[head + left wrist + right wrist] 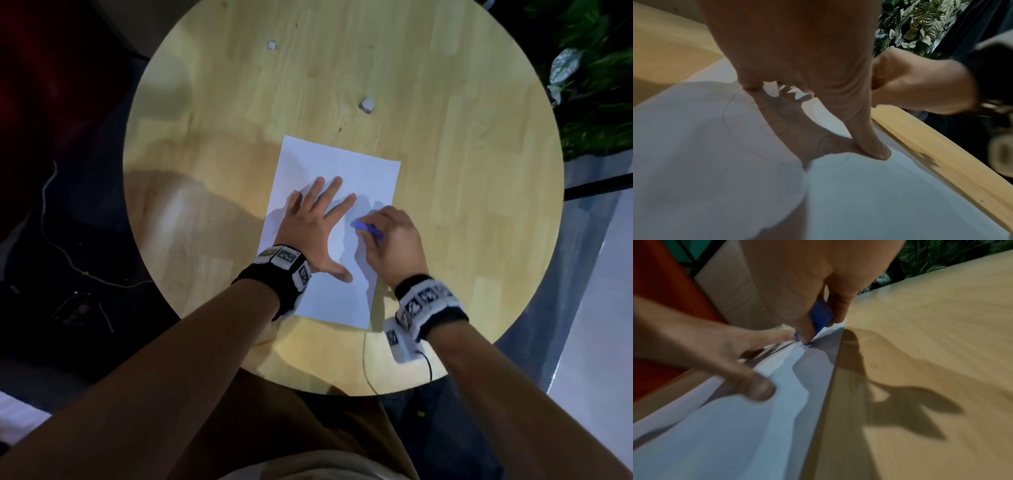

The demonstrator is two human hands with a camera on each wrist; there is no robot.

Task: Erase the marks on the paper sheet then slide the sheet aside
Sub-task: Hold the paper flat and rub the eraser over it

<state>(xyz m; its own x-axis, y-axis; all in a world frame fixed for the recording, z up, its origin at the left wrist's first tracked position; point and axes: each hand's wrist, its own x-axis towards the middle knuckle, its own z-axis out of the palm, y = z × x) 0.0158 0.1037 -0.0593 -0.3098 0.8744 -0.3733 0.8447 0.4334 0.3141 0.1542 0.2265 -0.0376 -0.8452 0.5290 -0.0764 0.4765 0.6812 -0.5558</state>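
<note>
A white paper sheet (363, 174) lies on the round wooden table (462, 171) in front of me. My left hand (315, 226) presses flat on the sheet with fingers spread. Under that hand, faint pencil loops (774, 128) show on the paper sheet (705, 162). My right hand (390, 240) pinches a blue eraser (366, 229) and holds its end against the sheet just right of the left index finger. In the right wrist view the blue eraser (821, 314) sits between thumb and fingers, its tip on the paper sheet (725, 426) near the sheet's right edge.
Two small white crumpled bits (367, 104) (271, 45) lie on the table beyond the sheet. Leafy plants (589, 68) stand off the table's right side. A thin cable (368, 363) runs from my right wristband over the near table edge.
</note>
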